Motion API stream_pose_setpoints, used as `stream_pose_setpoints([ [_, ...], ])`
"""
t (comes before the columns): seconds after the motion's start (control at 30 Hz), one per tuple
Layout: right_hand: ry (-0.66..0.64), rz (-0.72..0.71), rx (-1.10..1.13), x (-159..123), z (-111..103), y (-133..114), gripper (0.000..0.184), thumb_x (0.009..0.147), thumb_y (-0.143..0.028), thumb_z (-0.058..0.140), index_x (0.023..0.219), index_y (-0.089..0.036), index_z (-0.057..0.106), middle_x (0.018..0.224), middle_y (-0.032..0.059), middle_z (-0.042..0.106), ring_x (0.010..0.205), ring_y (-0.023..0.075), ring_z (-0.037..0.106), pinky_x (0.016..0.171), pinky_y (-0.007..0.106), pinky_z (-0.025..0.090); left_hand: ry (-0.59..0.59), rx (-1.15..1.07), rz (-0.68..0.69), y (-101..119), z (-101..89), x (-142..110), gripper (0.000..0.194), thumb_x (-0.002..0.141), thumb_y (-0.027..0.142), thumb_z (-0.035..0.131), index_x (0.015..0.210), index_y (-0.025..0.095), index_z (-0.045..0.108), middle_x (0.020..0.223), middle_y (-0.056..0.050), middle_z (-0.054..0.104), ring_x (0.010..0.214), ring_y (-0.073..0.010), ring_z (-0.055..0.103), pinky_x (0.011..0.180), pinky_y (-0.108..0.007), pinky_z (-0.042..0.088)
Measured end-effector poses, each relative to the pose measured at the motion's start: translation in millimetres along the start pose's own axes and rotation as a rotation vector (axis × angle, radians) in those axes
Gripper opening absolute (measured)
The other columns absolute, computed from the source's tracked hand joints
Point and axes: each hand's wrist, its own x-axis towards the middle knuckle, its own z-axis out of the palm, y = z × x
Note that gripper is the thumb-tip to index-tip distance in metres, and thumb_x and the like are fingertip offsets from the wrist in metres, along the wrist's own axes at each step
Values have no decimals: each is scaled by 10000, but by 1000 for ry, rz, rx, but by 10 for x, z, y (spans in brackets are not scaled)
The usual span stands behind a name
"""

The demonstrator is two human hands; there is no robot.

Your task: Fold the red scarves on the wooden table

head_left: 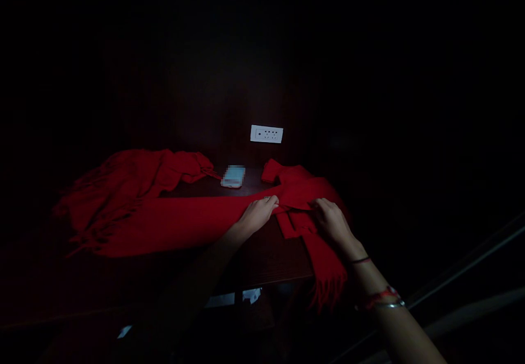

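Note:
A long red fringed scarf (176, 222) stretches across a dark wooden table, its fringed end on the left. My left hand (259, 215) is closed on its near edge, around the middle of the cloth. Farther right, my right hand (330, 219) pinches the same edge, and the cloth is drawn taut between the two hands. Beyond and below my right hand lies bunched red cloth (303, 183), with a fringed end (328, 265) hanging over the table's front edge. Whether this is all one piece I cannot tell.
Another heap of red fringed cloth (143, 170) lies at the back left. A phone-like object (233, 176), blurred out, rests on the table (266, 254) near the wall. Above it is a white socket panel (266, 134). Pale items (251, 295) show below the table edge. Surroundings are very dark.

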Motion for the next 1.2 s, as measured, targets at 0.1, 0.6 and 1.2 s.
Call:
stream_pose_setpoints([
  [0.1, 78, 47, 94, 69, -23, 53, 128, 792, -208, 385, 828, -181, 505, 780, 47, 566, 697, 145, 519, 640, 244, 382, -1, 58, 34, 22, -64, -1, 197, 871, 247, 301, 924, 161, 469, 862, -48, 580, 792, -153, 545, 678, -243, 393],
  [0.6, -104, -150, -275, -33, -11, -109, 283, 790, -314, 427, 1011, -163, 519, 1013, 85, 543, 886, 187, 455, 780, 305, 280, -13, 287, 252, -59, -269, 5, 204, 840, 286, 378, 859, 182, 553, 848, -26, 544, 818, -148, 493, 738, -254, 347],
  [1.2, -9, -128, -384, -83, -228, -145, 276, 856, -237, 289, 751, -160, 533, 673, 48, 553, 617, 133, 466, 627, 238, 303, 7, 288, 158, -14, -403, -43, 142, 763, 111, 405, 851, 179, 495, 908, -39, 489, 851, -158, 460, 732, -256, 362],
])
